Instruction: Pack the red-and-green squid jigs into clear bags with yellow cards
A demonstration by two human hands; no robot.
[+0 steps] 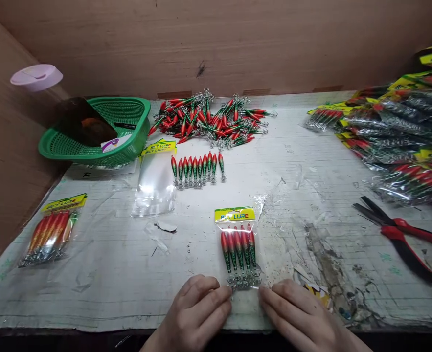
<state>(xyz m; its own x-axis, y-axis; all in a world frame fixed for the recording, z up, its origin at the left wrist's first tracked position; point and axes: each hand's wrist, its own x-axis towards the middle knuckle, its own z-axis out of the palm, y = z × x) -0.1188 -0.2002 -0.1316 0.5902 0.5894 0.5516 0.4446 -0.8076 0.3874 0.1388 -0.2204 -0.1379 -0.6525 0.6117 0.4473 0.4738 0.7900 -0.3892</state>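
Observation:
A clear bag of squid jigs [238, 244] with a yellow-and-green header lies flat near the table's front edge, header pointing away from me. Several red-and-green jigs sit side by side in it, their hooks toward me. My left hand [201, 310], fingers curled together, grips the bag's lower left corner. At the lower right corner the fingers of my right hand [302, 313] are pressed together on the plastic; its thumb is hidden. Beyond the bag is a row of loose jigs [197, 170], beside a stack of clear header bags [155, 183].
A heap of loose jigs [212, 120] lies by the back wall. Filled bags [395, 127] pile up at right, above red-and-black pliers [395, 230]. At left are another filled bag [54, 230] and a green basket [127, 151] holding a pink-lidded bottle [83, 120].

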